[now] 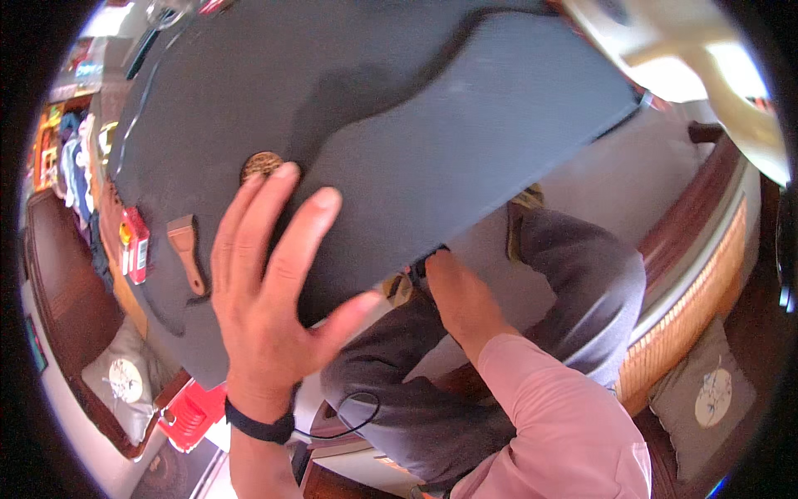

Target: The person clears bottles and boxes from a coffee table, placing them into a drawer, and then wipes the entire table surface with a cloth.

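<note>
My left hand [268, 299] is spread above a dark grey tabletop [386, 168], palm down and holding nothing. Its fingertips overlap the near edge of a small round object with a patterned brown top [262, 163]; contact cannot be made out. Left of the hand lies a flat tool with a wooden handle [187, 256], a brush or a scraper. A black band [259, 424] circles my left wrist. My right forearm [464, 299] reaches under the table's near edge, which hides the right hand.
A red box [135, 244] stands near the left table edge. A red plastic item [190, 415] is below that side. A thin black cable [368, 415] loops beside my left wrist. My legs [573, 280] are under the table edge. Grey cushions [704, 399] rest on wooden seats.
</note>
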